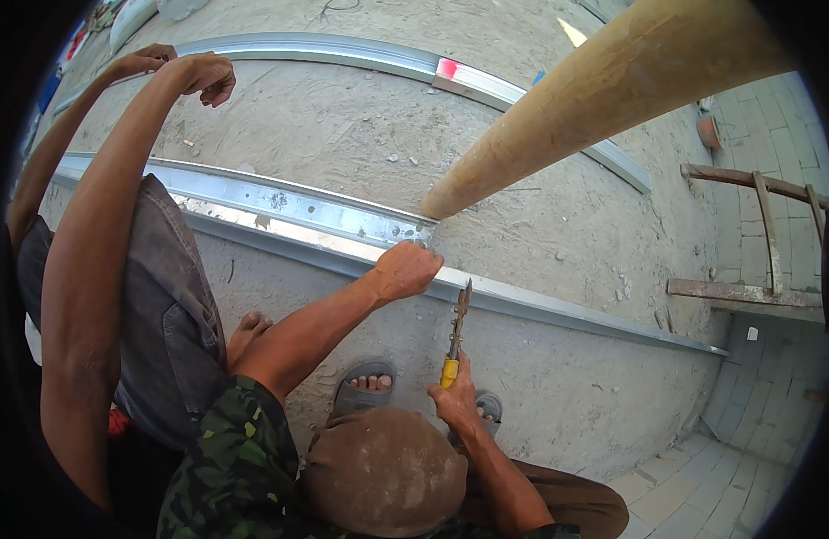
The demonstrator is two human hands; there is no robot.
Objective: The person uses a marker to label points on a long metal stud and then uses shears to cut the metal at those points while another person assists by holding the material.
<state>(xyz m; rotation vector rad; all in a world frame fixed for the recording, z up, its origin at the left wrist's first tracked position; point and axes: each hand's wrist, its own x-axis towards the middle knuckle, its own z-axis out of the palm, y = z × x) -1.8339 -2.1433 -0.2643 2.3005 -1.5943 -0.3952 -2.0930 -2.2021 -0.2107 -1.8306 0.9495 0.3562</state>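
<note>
A long silvery metal channel [297,208] lies across the ground. Its broad, spotted face stops near the pole's foot, while a narrow metal strip [576,310] runs on to the right; whether they are one piece I cannot tell. My left hand [409,269] is closed over the metal where the broad face ends, its fingertips hidden. In my right hand [455,400] are tin snips [456,337] with yellow grips, held upright. The blades' tip overlaps the strip just right of my left hand; contact is unclear.
A thick tan pole [603,103] slants up from beside the channel. Another metal channel [342,49] lies farther off. At left, a co-worker's forearms [100,234] rest over bent knees. A wooden frame [765,238] stands at right. A brown cap [387,472] covers the lower middle.
</note>
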